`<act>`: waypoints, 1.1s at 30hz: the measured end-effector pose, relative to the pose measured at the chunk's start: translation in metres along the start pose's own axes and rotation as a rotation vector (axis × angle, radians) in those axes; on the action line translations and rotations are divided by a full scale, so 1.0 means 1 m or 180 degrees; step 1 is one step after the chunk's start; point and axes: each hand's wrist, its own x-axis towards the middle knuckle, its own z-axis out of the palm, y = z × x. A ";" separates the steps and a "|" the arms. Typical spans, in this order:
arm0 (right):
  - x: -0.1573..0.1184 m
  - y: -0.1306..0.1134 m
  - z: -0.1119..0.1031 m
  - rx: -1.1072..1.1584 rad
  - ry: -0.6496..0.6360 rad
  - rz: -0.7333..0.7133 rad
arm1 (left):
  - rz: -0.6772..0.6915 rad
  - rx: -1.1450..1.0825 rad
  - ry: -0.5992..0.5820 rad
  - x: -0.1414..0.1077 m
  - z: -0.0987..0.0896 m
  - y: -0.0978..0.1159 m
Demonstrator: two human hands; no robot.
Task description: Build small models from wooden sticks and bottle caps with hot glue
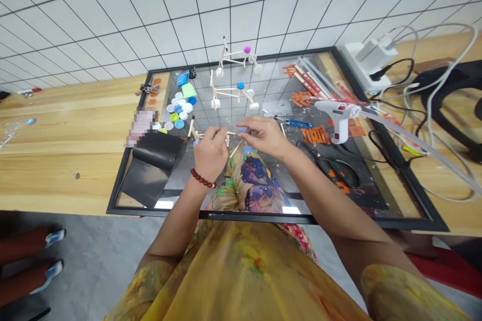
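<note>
My left hand [211,154], with a red bead bracelet at the wrist, is closed around a small frame of wooden sticks [196,133]. A black-tipped stick stands up at its left side, and my fingers hide much of the frame. Just to the right, my right hand [265,135] has thumb and forefinger around a small blue cap [242,130] at the frame's right end. Beyond my hands stand two similar stick models with white cap wheels: one has a blue piece [240,85] on top, the other a magenta piece [247,49].
Loose coloured caps [178,109] lie left of the models. On the right are a white glue gun [341,116], black scissors [335,168], blue-handled snips [297,123] and a power strip [363,62] with cables. A black frame [263,217] edges the reflective work surface.
</note>
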 end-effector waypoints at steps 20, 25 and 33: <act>-0.035 -0.035 0.000 -0.1274 -0.0635 0.1162 | -0.0210 0.0184 -0.0285 0.011 -0.013 -0.018; -0.035 -0.024 -0.007 -0.1143 -0.0499 0.1116 | -0.0197 0.0407 -0.0522 0.018 -0.023 -0.023; -0.042 -0.029 -0.007 -0.1319 -0.0242 0.0400 | 0.0081 0.0893 -0.1409 0.055 -0.034 -0.033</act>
